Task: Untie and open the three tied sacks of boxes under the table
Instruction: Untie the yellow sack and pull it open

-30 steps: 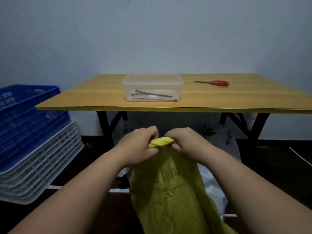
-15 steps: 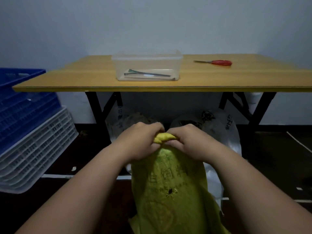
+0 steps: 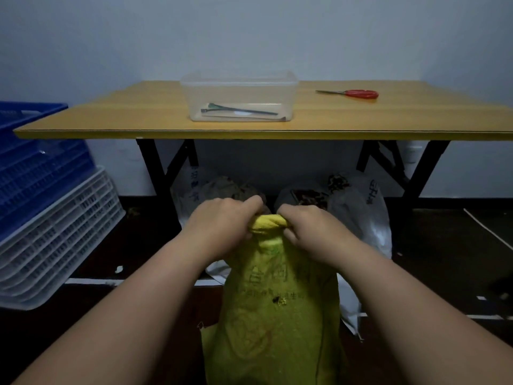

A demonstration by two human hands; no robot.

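Observation:
A yellow woven sack [image 3: 274, 309] stands on the dark floor in front of the table, its neck bunched at the top. My left hand [image 3: 222, 223] grips the left side of that bunched neck and my right hand [image 3: 308, 229] grips its right side, fingers curled into the fabric. Behind it, under the table, sit two white sacks: the left white sack [image 3: 194, 193] and the right white sack [image 3: 363, 212], both with patterned contents showing at their tops. The tie on the yellow sack is hidden by my fingers.
The wooden table [image 3: 388, 120] carries a clear plastic box [image 3: 238, 93] holding a few tools, and red-handled scissors [image 3: 358, 93]. Black folding legs [image 3: 155, 168] stand either side of the sacks. Stacked blue crates [image 3: 33, 162] and white crates [image 3: 55, 240] sit at left.
The view has dropped lower, so the table sits higher and the white sacks beneath show more. Both hands keep their grip on the yellow sack's neck.

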